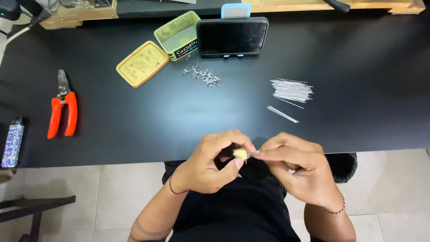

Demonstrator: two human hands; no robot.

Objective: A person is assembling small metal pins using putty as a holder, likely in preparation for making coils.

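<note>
While I watch lower centre of frame: left hand (210, 163) fingertips and right hand (293, 168) fingertips pinch small pale yellow piece (241, 154) between them; piece mostly hidden, I can't identify it.

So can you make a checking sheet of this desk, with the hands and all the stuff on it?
Surface: black table, smooth, seen from above.
Job's things: small yellowish piece pinched between both hands; bundle of thin metal wires with a few loose wires beside it; pile of small metal pins.
Clutter: orange-handled cutters; green plastic box, open, with its yellow lid beside it; dark phone on a blue stand; patterned small device at the left edge.
Grippers: left hand and right hand closed on the piece, over the lap.
Cables: white cable, far left corner.
Surroundings: pale tiled floor; wooden items along the far edge.
</note>
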